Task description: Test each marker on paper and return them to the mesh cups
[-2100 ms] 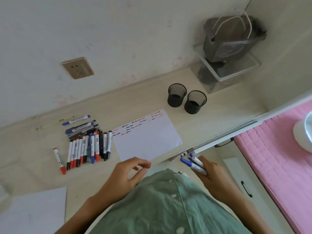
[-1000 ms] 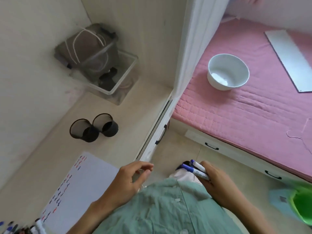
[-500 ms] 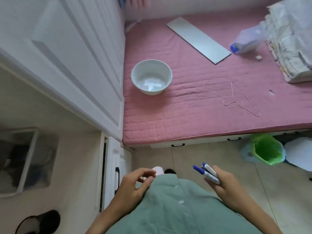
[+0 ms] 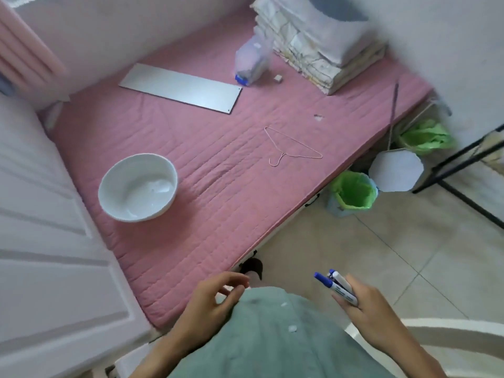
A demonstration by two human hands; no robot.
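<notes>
Pink quilted mattress point(image 4: 218, 148) filling 12 o'clock | right hand point(image 4: 362, 304) gripping blue-capped white markers point(image 4: 336, 286) at 4 | left hand point(image 4: 210, 298) hanging loosely curled, empty | view swinging right, desk gone.

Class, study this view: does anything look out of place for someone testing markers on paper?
Yes. The right hand holds markers, but no paper or mesh cups are in view. Instead there is a pink mattress carrying a white bowl, a wire hanger and a flat metal plate.
</notes>
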